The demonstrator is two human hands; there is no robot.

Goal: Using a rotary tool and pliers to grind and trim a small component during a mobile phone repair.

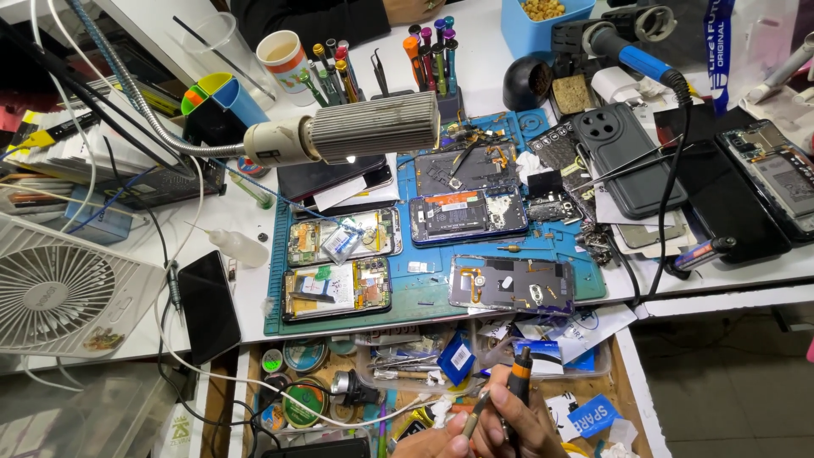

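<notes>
Both my hands meet at the bottom edge, over an open drawer (627,373) full of small parts. My right hand (526,428) grips a black precision screwdriver (519,373) with an orange band, which points up. My left hand (437,445) is only partly in view. Its fingers close around a thin grey metal tool (476,412) that slants up next to the screwdriver. Above the drawer, a blue work mat (424,298) carries several opened phones, the nearest (509,284) just beyond my hands.
A gooseneck lamp (373,127) hangs over the mat. A white fan (59,288), a black phone (208,305) and a squeeze bottle (237,248) lie left. Screwdriver rack (428,51), cup (284,55) and soldering iron (636,59) stand behind. Another person's dark sleeve (314,17) is at the top.
</notes>
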